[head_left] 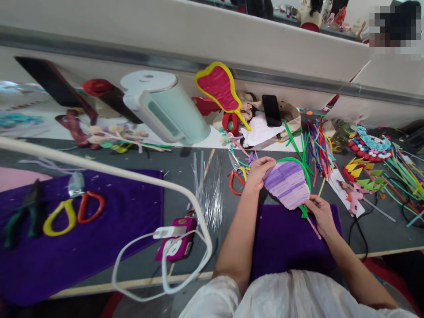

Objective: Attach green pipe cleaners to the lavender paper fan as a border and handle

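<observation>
A fan-shaped craft piece (287, 183) in striped lilac and purple, seemingly made of pipe cleaners, is held between my hands above a dark purple cloth (285, 247). Green fuzzy pipe cleaner (308, 174) runs along its top and right edge, and a thin pink stem sticks out below. My left hand (261, 174) is closed on the upper left edge, thumb and fingers pinching. At the lower right, my right hand (319, 214) pinches the rim close to the green knot above the stem. Its fingertips are partly hidden.
Orange-and-yellow scissors (236, 181) and silver wires (212, 198) lie to the left. Coloured pipe cleaners (319, 148) and a glue gun (354, 198) are to the right. Behind stand a yellow-edged red fan (218, 86), a phone (271, 110) and a kettle (168, 108). A white cable (179, 185) crosses the left.
</observation>
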Tool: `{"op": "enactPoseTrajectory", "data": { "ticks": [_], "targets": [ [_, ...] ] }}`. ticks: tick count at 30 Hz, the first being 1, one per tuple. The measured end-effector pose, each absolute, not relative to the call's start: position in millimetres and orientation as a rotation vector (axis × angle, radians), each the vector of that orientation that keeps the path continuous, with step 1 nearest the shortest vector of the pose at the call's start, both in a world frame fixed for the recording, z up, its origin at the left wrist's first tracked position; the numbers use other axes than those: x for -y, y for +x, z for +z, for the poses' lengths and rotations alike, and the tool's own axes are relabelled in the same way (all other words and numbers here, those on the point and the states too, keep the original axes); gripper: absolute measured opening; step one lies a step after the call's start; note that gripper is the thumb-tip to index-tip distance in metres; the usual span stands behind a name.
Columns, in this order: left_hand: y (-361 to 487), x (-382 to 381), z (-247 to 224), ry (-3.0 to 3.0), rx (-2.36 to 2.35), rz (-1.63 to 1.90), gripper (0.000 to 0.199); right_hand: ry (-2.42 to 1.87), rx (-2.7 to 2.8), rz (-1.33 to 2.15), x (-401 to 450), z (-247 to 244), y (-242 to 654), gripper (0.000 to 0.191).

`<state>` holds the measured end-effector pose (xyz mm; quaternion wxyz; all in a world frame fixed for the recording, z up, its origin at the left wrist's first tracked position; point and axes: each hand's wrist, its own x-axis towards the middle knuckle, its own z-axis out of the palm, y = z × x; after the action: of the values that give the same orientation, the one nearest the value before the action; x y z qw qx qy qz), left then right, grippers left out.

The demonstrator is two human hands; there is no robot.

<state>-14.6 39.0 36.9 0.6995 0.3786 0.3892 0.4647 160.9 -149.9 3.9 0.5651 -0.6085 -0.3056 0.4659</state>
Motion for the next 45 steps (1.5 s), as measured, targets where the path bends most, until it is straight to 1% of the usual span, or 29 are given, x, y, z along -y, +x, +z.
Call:
{"op": "enactPoseTrajectory", "data": {
  "ticks": [9, 14, 24, 26, 29, 33, 36, 38, 40, 42, 45],
  "targets": [
    [-15, -40, 36, 0.825, -0.908, 1.045, 0.022, -1.441, 0.707, 1.090, 150, 4, 157, 0.023],
    [-14, -38, 39, 0.782, -0.868, 1.021, 0.021, -1.457, 0.686, 1.076, 150, 8, 159, 0.025],
    [-17, -38, 40, 0.843, -0.892, 0.958, 0.026, -1.426, 0.825, 1.273, 155, 9, 163, 0.034],
    [-17, -38, 41, 0.859, -0.890, 0.925, 0.027, -1.438, 0.872, 1.208, 151, 13, 172, 0.039],
    [-16, -35, 44, 0.881, -0.865, 0.893, 0.029, -1.469, 1.020, 0.975, 136, 30, 189, 0.047],
    [-11, -27, 56, 0.946, -0.825, 0.920, 0.028, -1.520, 1.447, 0.520, 107, 75, 198, 0.047],
    [-9, -19, 70, 1.036, -0.826, 0.959, 0.025, -1.483, 1.736, 0.221, 88, 106, 188, 0.038],
    [-10, -12, 80, 1.073, -0.815, 0.975, 0.023, -1.429, 1.862, 0.135, 78, 118, 177, 0.032],
    [-11, -7, 89, 1.093, -0.795, 0.980, 0.022, -1.386, 1.926, 0.121, 71, 124, 168, 0.026],
    [-13, -2, 95, 1.106, -0.774, 0.974, 0.022, -1.357, 1.938, 0.158, 66, 127, 161, 0.022],
    [-15, 1, 100, 1.109, -0.732, 0.968, 0.024, -1.340, 1.914, 0.226, 62, 132, 158, 0.020]
  ]
}}
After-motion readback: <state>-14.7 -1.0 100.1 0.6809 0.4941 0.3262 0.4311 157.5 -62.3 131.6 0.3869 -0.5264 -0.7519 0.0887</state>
